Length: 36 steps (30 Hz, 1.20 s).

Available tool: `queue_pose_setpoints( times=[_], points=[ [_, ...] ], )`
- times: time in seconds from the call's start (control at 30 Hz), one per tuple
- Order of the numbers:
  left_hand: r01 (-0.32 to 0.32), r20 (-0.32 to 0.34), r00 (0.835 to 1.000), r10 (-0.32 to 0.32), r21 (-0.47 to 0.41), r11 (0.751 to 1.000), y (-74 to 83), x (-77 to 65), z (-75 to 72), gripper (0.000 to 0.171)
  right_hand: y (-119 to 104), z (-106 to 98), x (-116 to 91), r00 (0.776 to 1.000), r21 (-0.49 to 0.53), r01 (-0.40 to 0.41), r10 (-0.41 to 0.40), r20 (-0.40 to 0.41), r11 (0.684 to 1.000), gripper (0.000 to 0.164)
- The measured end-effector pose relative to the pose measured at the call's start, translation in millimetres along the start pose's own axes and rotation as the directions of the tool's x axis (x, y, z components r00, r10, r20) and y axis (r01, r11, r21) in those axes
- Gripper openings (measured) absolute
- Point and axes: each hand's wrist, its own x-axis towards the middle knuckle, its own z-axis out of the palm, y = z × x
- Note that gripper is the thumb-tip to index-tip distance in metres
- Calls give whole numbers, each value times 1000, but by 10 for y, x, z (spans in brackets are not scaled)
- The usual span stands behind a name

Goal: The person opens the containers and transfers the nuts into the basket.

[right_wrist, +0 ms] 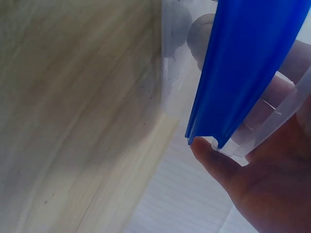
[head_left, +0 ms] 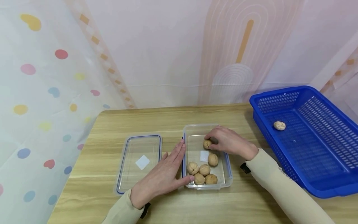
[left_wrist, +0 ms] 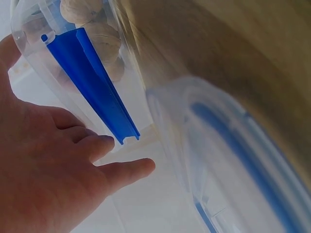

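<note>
A clear plastic food container (head_left: 208,127) with blue side latches stands on the table, several walnuts (head_left: 204,170) gathered mostly at its near end. My right hand (head_left: 230,141) reaches over the right wall and pinches one walnut (head_left: 207,144) between thumb and fingers, low inside the far part. Along the left wall lies my left hand (head_left: 165,172), fingers extended and thumb at the near rim. The left wrist view shows its fingers beside a hanging blue latch (left_wrist: 92,87). Another blue latch (right_wrist: 243,68) partly covers the right hand in the right wrist view.
The container's clear lid (head_left: 131,165), with a blue seal and a white sticker, lies flat left of the container. A blue plastic basket (head_left: 288,161) stands on the right, holding one walnut (head_left: 279,125). A printed cloth (head_left: 167,56) hangs behind the wooden table (head_left: 179,116).
</note>
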Motion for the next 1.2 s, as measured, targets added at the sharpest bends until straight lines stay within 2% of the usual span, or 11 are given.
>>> queue_pose_setpoints(
  times=[0.27,0.53,0.77,1.2],
  points=[
    [-11,9,1000,11,11,1000,0,3,0,107,0,-14,-29,1000,56,-8,9,-19,998,31],
    [-19,-4,1000,19,12,1000,-9,23,3,107,39,-10,-44,995,100,27,-17,-94,995,32],
    [-12,8,1000,12,15,1000,-13,30,-25,107,35,-25,-70,992,109,16,-3,-125,994,32],
    [-5,3,1000,5,25,1000,4,8,-19,107,-44,-116,-251,961,144,64,-22,-275,988,31]
  ],
)
